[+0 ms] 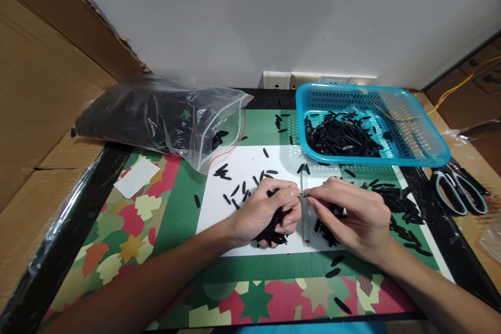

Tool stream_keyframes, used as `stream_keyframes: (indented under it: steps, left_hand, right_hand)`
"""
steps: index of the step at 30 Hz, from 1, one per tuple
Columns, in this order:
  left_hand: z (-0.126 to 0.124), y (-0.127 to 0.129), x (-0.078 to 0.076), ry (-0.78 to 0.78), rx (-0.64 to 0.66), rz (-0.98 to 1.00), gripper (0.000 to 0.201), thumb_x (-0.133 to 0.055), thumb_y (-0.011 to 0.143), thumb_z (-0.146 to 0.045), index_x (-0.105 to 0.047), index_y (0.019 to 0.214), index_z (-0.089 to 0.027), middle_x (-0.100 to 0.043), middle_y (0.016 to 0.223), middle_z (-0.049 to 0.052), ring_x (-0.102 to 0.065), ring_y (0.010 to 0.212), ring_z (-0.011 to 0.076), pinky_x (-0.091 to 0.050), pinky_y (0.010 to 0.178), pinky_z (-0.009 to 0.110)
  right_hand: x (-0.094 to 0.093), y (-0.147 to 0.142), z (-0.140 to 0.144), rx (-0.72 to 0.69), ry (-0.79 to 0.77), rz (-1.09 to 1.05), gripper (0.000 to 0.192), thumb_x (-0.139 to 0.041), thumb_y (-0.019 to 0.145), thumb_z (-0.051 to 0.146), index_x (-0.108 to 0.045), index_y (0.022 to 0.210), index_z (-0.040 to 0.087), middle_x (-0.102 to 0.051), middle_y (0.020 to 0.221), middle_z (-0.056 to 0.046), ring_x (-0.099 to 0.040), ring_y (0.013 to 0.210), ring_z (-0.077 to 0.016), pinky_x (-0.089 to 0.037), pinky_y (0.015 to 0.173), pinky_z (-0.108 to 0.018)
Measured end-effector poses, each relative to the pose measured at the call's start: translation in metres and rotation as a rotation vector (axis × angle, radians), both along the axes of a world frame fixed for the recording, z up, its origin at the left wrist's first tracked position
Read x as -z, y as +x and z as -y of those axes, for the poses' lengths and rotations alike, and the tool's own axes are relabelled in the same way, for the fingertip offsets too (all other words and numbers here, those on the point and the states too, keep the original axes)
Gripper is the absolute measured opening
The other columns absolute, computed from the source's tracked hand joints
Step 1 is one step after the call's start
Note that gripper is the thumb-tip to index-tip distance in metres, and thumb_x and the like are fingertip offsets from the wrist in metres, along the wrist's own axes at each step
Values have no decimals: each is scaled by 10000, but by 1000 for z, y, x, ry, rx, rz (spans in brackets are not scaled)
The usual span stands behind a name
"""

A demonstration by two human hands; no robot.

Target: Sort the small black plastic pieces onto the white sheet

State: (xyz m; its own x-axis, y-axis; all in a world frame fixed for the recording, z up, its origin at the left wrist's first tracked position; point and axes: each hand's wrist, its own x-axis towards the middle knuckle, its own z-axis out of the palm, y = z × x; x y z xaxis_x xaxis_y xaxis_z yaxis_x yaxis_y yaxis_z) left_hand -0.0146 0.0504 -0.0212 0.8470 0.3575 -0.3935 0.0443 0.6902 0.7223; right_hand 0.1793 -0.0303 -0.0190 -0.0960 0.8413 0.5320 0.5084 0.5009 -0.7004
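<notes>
A grey wall backs the table [164,229] with its green patterned mat; my left hand [266,214] cups a bunch of small black plastic strips [274,227]; my right hand [352,219] pinches one tiny piece [303,195] at fingertip, near the far blue plastic basket [426,141].

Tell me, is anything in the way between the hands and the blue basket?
Nothing tall. Between the right hand, the left hand and the basket lie only loose black pieces flat on the white sheet. The bag and scissors sit off to the sides.
</notes>
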Motion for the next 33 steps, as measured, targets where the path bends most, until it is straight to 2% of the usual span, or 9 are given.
stream_keyframes:
  steps: [8,17,23,33]
  left_hand:
    - [1,1,-3,64,43,25,444,-651,937,-514,-457,691,-198,-472,592,-29,-388,443,75,-293,289,137]
    - [1,1,-2,36,-1,33,420,-634,947,-502,-472,706,-198,-469,609,-31,-381,443,77,-293,289,145]
    - [1,0,1,31,-38,41,411,-596,974,-471,-460,699,-198,-430,582,-41,-355,434,76,-274,299,144]
    - [1,1,3,15,-47,116,366,-617,982,-391,-476,715,-183,-467,597,-42,-387,449,69,-273,310,128]
  right_hand:
    - [2,-4,3,47,70,0,257,-679,864,29,-736,1043,205,-688,753,-40,-591,640,-157,-499,595,-316]
    - [2,-2,1,51,-73,-113,278,-694,849,39,-743,1066,205,-708,787,-33,-622,656,-162,-502,609,-318]
    - [2,1,3,50,-97,-135,263,-698,841,30,-731,1035,203,-680,774,-22,-606,653,-157,-488,607,-315]
    - [1,1,1,35,-101,-123,249,-714,844,27,-730,1033,189,-688,787,-28,-617,666,-155,-496,615,-308]
